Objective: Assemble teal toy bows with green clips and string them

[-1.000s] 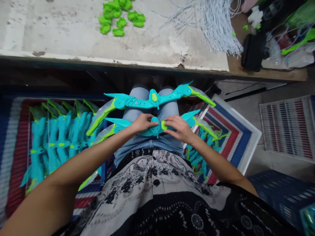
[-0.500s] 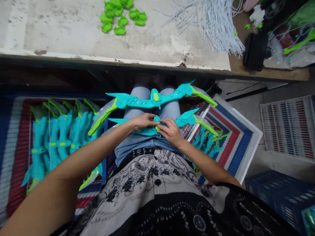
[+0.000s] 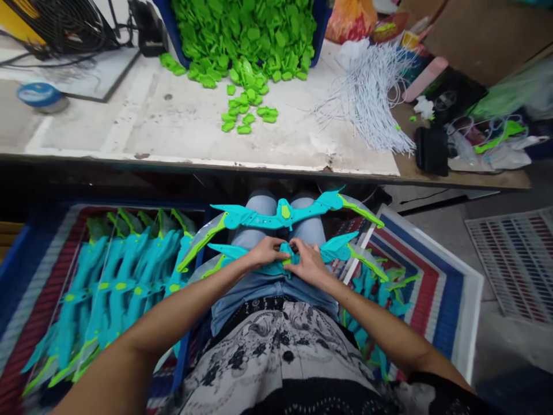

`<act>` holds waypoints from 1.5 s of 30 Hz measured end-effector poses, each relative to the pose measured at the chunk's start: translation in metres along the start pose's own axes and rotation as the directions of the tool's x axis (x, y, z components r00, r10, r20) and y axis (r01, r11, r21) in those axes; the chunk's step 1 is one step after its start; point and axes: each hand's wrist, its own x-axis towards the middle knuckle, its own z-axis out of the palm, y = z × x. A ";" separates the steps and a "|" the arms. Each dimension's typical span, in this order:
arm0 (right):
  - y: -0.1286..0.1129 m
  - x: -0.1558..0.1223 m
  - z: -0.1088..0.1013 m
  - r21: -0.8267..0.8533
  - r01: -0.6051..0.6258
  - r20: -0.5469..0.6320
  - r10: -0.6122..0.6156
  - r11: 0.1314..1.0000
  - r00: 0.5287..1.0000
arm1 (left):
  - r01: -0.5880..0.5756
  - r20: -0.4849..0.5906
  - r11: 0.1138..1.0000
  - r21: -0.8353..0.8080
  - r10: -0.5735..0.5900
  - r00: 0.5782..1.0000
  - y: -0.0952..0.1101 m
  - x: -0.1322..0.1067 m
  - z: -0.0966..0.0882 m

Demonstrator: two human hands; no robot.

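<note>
Across my lap lies a turquoise toy bow (image 3: 337, 248) with lime-green limb tips, its middle between my two hands. My left hand (image 3: 268, 252) is closed on the bow's middle from the left. From the right, my right hand (image 3: 307, 262) grips the same part, fingers bent. Between the fingertips shows a small green piece (image 3: 286, 261) at the bow's centre; the fingers partly cover it. Farther out over my knees rests a second toy bow (image 3: 263, 221), with a green piece (image 3: 286, 211) in its centre, touched by neither hand.
On the worktable (image 3: 181, 135) stand a blue bin (image 3: 322, 34) of green pieces, loose green pieces (image 3: 244, 109) and a bundle of white cords (image 3: 371, 98). Several bows fill a crate at left (image 3: 15, 253); more lie in a white-rimmed crate (image 3: 473, 323) at right.
The view has tilted up, so the bin and more of the worktable show. Both hands stay at the nearer bow's middle, with their fingers slightly shifted around the green piece.
</note>
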 end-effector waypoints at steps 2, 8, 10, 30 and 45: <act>-0.005 0.015 -0.023 -0.077 0.076 0.144 -0.065 0.994 0.987 | -0.075 -0.040 0.987 0.140 0.082 0.996 0.002 -0.005 0.003; -0.058 0.156 -0.108 -0.307 0.280 -0.340 -0.379 0.910 0.861 | -0.162 -0.171 0.545 0.822 0.510 0.843 -0.006 -0.048 0.033; -0.081 0.214 -0.119 -0.336 0.284 -0.413 -0.412 0.898 0.812 | -0.132 -0.078 0.362 0.923 0.510 0.857 -0.016 -0.059 0.043; -0.013 0.215 -0.186 -0.246 0.264 -0.247 -0.324 0.933 0.913 | -0.087 0.271 0.786 0.612 -0.105 0.957 0.043 -0.017 -0.014; 0.006 0.056 -0.087 -0.098 0.576 -0.139 -0.584 0.812 0.800 | 0.168 0.195 0.970 0.175 -0.202 0.960 0.024 0.002 -0.018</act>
